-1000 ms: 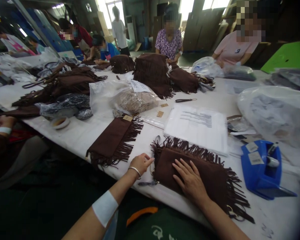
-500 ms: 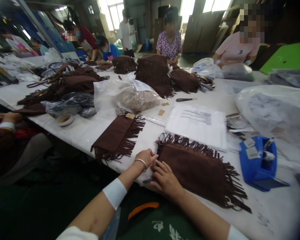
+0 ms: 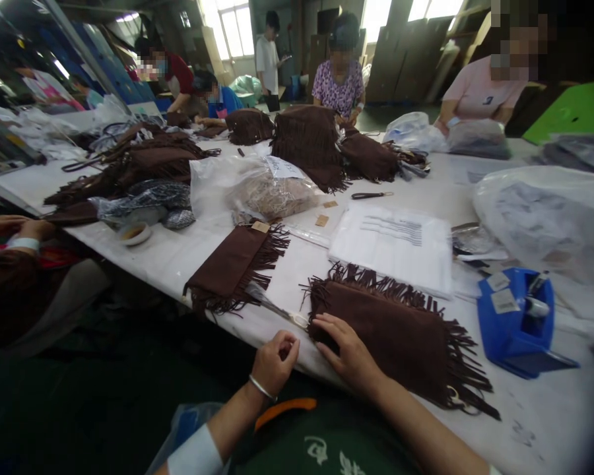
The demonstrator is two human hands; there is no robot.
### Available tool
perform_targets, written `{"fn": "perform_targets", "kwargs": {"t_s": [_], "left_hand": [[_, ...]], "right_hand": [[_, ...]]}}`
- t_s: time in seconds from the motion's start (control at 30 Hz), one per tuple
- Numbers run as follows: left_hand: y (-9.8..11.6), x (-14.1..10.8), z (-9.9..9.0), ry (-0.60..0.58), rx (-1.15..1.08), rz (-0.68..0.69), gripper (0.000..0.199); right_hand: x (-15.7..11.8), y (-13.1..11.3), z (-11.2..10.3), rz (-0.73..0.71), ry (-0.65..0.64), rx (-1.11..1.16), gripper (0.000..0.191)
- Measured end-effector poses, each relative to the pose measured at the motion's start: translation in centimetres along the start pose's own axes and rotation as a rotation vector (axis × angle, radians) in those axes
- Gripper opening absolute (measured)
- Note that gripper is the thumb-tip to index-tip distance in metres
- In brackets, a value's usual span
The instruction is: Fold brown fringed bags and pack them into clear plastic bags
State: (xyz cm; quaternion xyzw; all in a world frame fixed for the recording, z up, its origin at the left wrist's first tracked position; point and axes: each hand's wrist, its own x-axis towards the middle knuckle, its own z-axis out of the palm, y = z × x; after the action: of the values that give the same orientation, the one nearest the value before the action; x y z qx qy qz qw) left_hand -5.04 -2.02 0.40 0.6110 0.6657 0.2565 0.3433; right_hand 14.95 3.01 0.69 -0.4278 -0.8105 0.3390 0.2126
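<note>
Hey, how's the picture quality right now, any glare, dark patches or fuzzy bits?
Head view: the windows glare white; head view: below the table, shade turns nearly black; head view: the dark fringed bag by the right hand shows little surface detail; head view: the dark pile at far right looks blurred.

The left hand [image 3: 276,363] has come away from the left end of the nearer brown pouch [image 3: 381,336] and now hangs off the near table edge, its fingers curled in; I can't make out whether they pinch anything. The right hand [image 3: 349,349], which a second ago lay flat mid-pouch, has slid over to its left end. A greyish strip [image 3: 277,308] now reaches left toward the other pouch's fringe [image 3: 220,303]. At the far side, the person in white [image 3: 267,63] has moved rightward.
</note>
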Motion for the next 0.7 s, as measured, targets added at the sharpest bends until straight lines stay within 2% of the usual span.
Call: {"fn": "perform_targets", "kwargs": {"t_s": [0.07,0.13,0.17,0.23,0.33,0.4,0.43,0.53,0.6,0.7], "left_hand": [[0.1,1.1,-0.7,0.066,0.234,0.211,0.021],[0.0,3.1,-1.9,0.081,0.458,0.351,0.032],[-0.1,4.2,-2.6,0.064,0.550,0.374,0.035],[-0.3,5.5,-3.8,-0.024,0.672,0.367,0.027],[-0.2,4.8,-4.7,-0.219,0.704,0.253,0.014],[0.1,3.0,-4.4,-0.360,0.577,0.062,0.015],[0.2,2.1,-4.0,-0.439,0.441,-0.057,0.017],[0.5,-0.2,-2.4,-0.672,-0.172,-0.360,0.030],[0.7,-0.7,-1.4,-0.722,-0.548,-0.515,0.044],[1.5,-0.4,-0.6,-0.726,-0.874,-0.619,0.057]], "right_hand": [[1.2,-0.6,0.8,-0.023,0.006,-0.103,0.048],[1.8,-0.9,1.6,-0.034,-0.023,-0.213,0.059],[1.8,-0.8,1.9,-0.037,-0.039,-0.255,0.063],[1.3,-0.3,2.0,-0.050,-0.059,-0.300,0.062],[-0.3,0.9,1.6,-0.073,-0.039,-0.291,0.056],[-1.1,1.5,1.2,-0.074,-0.019,-0.265,0.057],[-1.4,1.7,1.1,-0.067,-0.012,-0.254,0.057],[-1.5,1.6,0.9,-0.040,-0.037,-0.216,0.058],[-1.2,1.0,0.8,-0.025,-0.085,-0.158,0.054],[-0.8,-0.2,0.4,0.033,-0.122,-0.013,0.046]]}}
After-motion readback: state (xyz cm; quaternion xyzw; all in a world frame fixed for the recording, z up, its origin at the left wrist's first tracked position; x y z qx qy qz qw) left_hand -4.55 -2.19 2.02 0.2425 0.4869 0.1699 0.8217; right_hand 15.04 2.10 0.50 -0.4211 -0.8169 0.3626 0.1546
